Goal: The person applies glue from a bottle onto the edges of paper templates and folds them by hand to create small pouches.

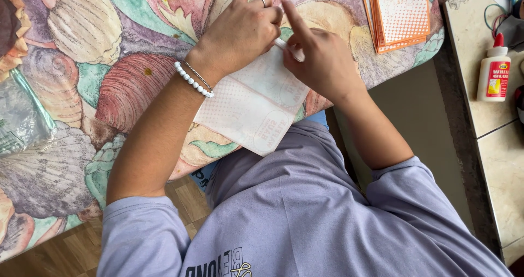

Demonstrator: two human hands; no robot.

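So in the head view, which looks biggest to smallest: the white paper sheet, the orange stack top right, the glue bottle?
1. Paper sheet
2. Orange stack, partly cut off by the frame edge
3. Glue bottle

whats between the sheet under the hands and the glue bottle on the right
In the head view, between the pale paper sheet and the white glue bottle lie the right hand, a stack of orange-edged sheets and the gap off the table's edge.

left hand (243, 28) curled, right hand (319, 58) pinching
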